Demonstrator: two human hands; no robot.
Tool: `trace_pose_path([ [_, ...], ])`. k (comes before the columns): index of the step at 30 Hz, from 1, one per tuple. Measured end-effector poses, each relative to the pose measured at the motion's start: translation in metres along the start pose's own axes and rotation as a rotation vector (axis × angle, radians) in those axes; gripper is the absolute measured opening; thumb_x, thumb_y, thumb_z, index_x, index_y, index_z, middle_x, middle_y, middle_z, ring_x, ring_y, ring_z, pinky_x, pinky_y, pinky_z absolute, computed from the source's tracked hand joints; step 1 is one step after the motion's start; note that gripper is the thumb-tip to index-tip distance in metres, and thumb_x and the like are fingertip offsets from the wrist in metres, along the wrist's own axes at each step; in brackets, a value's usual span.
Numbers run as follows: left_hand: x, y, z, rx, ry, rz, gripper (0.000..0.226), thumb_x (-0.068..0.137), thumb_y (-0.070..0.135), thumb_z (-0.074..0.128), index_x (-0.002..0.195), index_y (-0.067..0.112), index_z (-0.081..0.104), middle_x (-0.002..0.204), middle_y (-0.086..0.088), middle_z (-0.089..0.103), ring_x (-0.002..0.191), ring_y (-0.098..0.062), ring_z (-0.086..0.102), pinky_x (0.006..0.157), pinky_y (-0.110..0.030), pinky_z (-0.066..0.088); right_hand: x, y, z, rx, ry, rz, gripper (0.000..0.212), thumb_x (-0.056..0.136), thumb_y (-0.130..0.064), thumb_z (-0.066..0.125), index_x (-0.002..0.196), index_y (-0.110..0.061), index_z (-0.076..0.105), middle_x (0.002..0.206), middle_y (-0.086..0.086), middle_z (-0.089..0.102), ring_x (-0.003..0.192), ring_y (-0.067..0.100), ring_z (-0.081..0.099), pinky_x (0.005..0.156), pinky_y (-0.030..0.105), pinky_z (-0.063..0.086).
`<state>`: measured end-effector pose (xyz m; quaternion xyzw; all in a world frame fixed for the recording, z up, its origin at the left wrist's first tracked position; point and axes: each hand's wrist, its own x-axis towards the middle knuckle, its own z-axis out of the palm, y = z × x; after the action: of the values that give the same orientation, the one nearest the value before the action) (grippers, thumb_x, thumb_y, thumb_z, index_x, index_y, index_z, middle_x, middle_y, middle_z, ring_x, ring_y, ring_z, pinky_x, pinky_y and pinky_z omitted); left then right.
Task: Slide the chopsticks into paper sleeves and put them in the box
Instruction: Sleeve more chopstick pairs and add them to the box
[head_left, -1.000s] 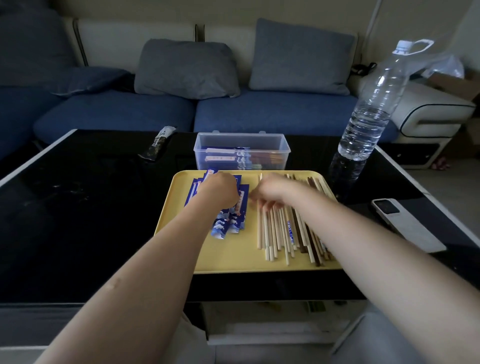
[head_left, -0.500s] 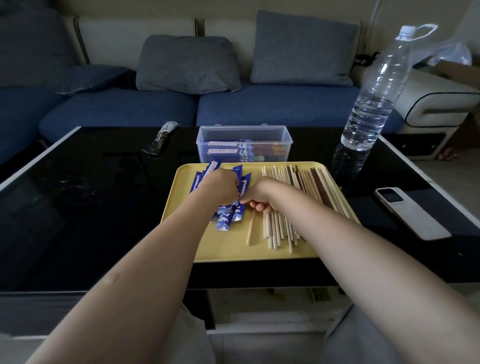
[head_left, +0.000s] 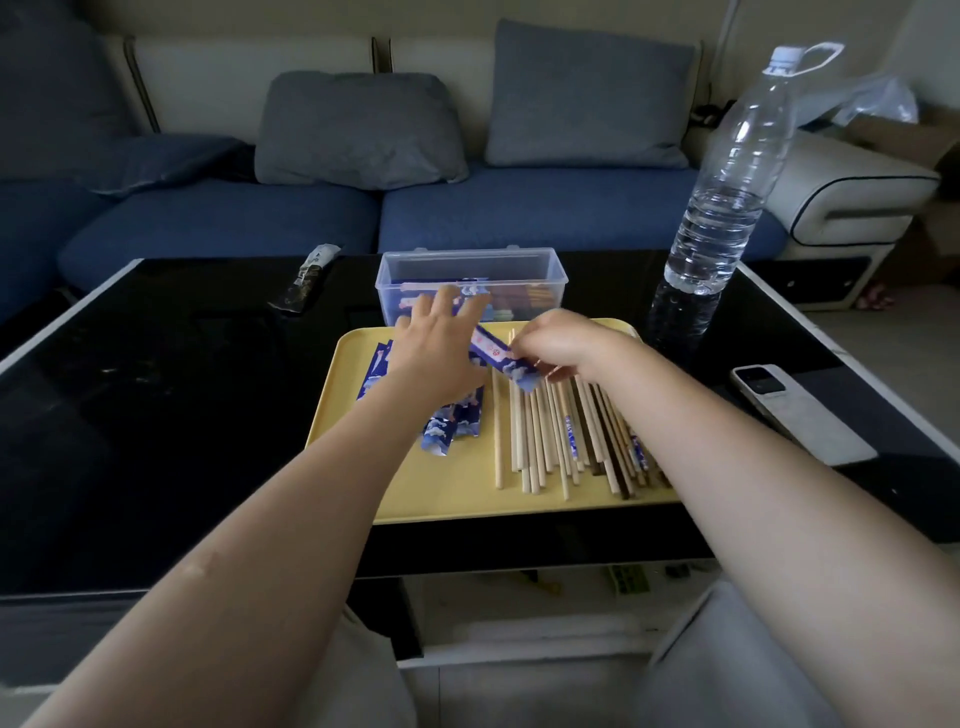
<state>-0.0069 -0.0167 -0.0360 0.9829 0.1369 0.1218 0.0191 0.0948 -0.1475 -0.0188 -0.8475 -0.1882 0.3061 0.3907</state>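
**Two hands over the yellow tray, one sleeve in play**

Nearest us, the yellow tray (head_left: 353, 415) sits on the black table (head_left: 156, 415), with loose chopsticks (head_left: 540, 431) fanned across its right half and a pile of blue paper sleeves (head_left: 447, 426) on its left. Above them, the right hand (head_left: 558, 343) is curled, pinching one blue sleeve (head_left: 501, 361) that slants across toward the left hand (head_left: 436, 353). That left hand hovers with fingers spread wide, over the sleeve's far end; whether it touches, I can't tell. Just behind the tray, the clear box (head_left: 470, 280) holds wrapped pairs already. Right of it, a water bottle (head_left: 727, 176) stands upright, a phone (head_left: 795, 410) nearer. Sofa (head_left: 519, 208) beyond.
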Motion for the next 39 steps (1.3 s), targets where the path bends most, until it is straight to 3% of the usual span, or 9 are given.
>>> trace_pose_path([
  [4, 0.003, 0.025, -0.003, 0.055, 0.023, 0.149, 0.054, 0.088, 0.059, 0.061, 0.134, 0.032, 0.053, 0.136, 0.003, 0.054, 0.127, -0.022, 0.045, 0.110, -0.044, 0.028, -0.009, 0.013, -0.021, -0.028, 0.031, -0.104, 0.013, 0.094, -0.019, 0.065, 0.100, -0.011, 0.074, 0.084, 0.005, 0.073, 0.073, 0.013, 0.065, 0.074, 0.031, 0.050],
  [7, 0.007, 0.040, -0.002, -0.078, -0.124, 0.039, 0.040, 0.091, 0.059, 0.058, 0.116, 0.028, 0.063, 0.098, 0.007, 0.064, 0.091, -0.015, 0.057, 0.090, -0.035, 0.043, -0.015, 0.025, -0.034, 0.016, 0.047, -0.109, 0.014, 0.095, -0.020, 0.064, 0.100, -0.013, 0.076, 0.095, 0.008, 0.075, 0.080, 0.016, 0.066, 0.076, 0.033, 0.052],
  [10, 0.012, 0.049, 0.004, -0.212, -0.205, -0.027, 0.048, 0.083, 0.063, 0.065, 0.112, 0.025, 0.065, 0.091, 0.007, 0.063, 0.079, -0.012, 0.057, 0.073, -0.031, 0.053, -0.014, 0.035, -0.046, 0.043, 0.142, -0.063, 0.018, 0.098, -0.024, 0.060, 0.102, -0.011, 0.073, 0.099, 0.011, 0.073, 0.085, 0.020, 0.069, 0.080, 0.034, 0.057],
  [14, 0.013, 0.059, 0.008, -0.237, -0.293, -0.085, 0.047, 0.082, 0.063, 0.067, 0.106, 0.023, 0.063, 0.088, 0.005, 0.062, 0.075, -0.012, 0.060, 0.067, -0.028, 0.054, -0.014, 0.049, -0.061, -0.399, 0.366, 0.142, 0.018, 0.099, -0.018, 0.057, 0.107, -0.003, 0.063, 0.087, 0.011, 0.071, 0.070, 0.019, 0.070, 0.060, 0.029, 0.057],
  [19, 0.016, 0.070, 0.020, -0.342, -0.333, -0.124, 0.040, 0.086, 0.056, 0.067, 0.107, 0.022, 0.061, 0.091, 0.003, 0.067, 0.068, -0.012, 0.070, 0.068, -0.029, 0.059, -0.026, 0.057, -0.057, -0.700, 0.215, 0.265, 0.032, 0.096, -0.014, 0.061, 0.124, 0.002, 0.057, 0.090, 0.014, 0.066, 0.067, 0.019, 0.066, 0.061, 0.028, 0.056],
  [27, 0.023, 0.077, 0.030, -0.319, -0.424, -0.169, 0.043, 0.088, 0.060, 0.062, 0.101, 0.019, 0.061, 0.077, 0.000, 0.072, 0.062, -0.010, 0.072, 0.075, -0.032, 0.061, -0.020, 0.063, -0.052, -0.682, 0.232, 0.252, 0.060, 0.096, -0.018, 0.062, 0.149, -0.002, 0.037, 0.095, 0.013, 0.066, 0.065, 0.017, 0.064, 0.056, 0.025, 0.054],
  [30, 0.023, 0.077, 0.030, -0.297, -0.389, -0.174, 0.046, 0.087, 0.058, 0.064, 0.109, 0.018, 0.060, 0.091, 0.002, 0.065, 0.078, -0.014, 0.066, 0.074, -0.030, 0.056, -0.016, 0.065, -0.053, -0.651, 0.277, 0.240, 0.057, 0.093, -0.025, 0.067, 0.141, -0.003, 0.046, 0.087, 0.011, 0.064, 0.073, 0.018, 0.069, 0.067, 0.028, 0.059],
  [32, 0.023, 0.075, 0.029, -0.301, -0.362, -0.185, 0.045, 0.089, 0.053, 0.065, 0.115, 0.017, 0.057, 0.093, 0.001, 0.060, 0.080, -0.014, 0.059, 0.067, -0.027, 0.048, -0.015, 0.065, -0.054, -0.579, 0.293, 0.227, 0.052, 0.093, -0.029, 0.067, 0.135, -0.003, 0.050, 0.084, 0.010, 0.067, 0.059, 0.015, 0.067, 0.053, 0.024, 0.054],
  [39, 0.017, 0.070, 0.021, -0.753, -0.431, -0.287, 0.018, 0.090, 0.009, 0.067, 0.101, 0.011, 0.052, 0.077, -0.011, 0.069, 0.051, -0.015, 0.068, 0.048, -0.022, 0.054, -0.017, 0.055, -0.066, -0.197, 0.228, -0.065, 0.020, 0.095, -0.014, 0.061, 0.114, -0.015, 0.056, 0.089, 0.010, 0.071, 0.051, 0.011, 0.059, 0.042, 0.020, 0.042],
])
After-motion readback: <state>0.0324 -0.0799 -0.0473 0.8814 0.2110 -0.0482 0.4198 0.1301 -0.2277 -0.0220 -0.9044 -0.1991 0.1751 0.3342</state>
